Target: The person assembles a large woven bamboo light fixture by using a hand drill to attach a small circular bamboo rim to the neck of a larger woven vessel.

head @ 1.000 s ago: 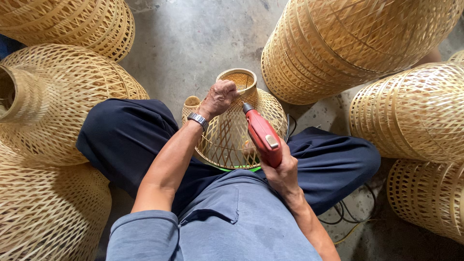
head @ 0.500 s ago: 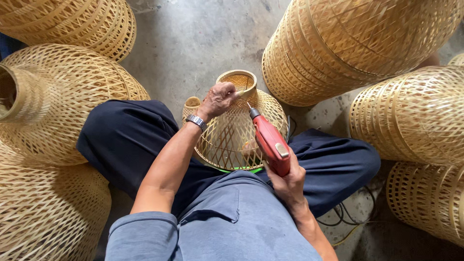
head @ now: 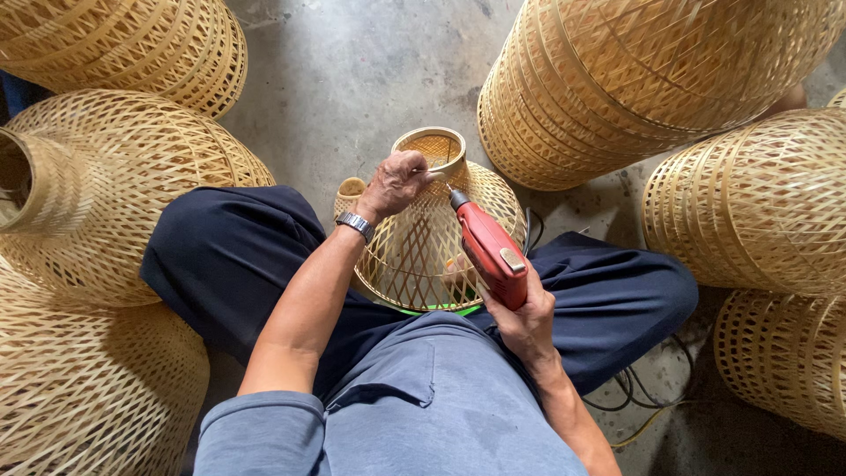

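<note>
A small woven bamboo lampshade lies between my knees, its narrow ring neck pointing away from me. My left hand grips the shade just below that neck; a watch sits on its wrist. My right hand holds a red power drill by the handle. The drill's bit tip touches the weave right beside my left fingers. A green band shows along the shade's wide lower rim.
Large woven bamboo shades ring me: two at left, one at lower left, a tall one at upper right, two more at right. Cables lie on the concrete floor by my right leg. A small woven piece sits behind the shade.
My right hand has swung the drill so its tip now meets the shade next to my left fingers. The left hand stays on the neck.
</note>
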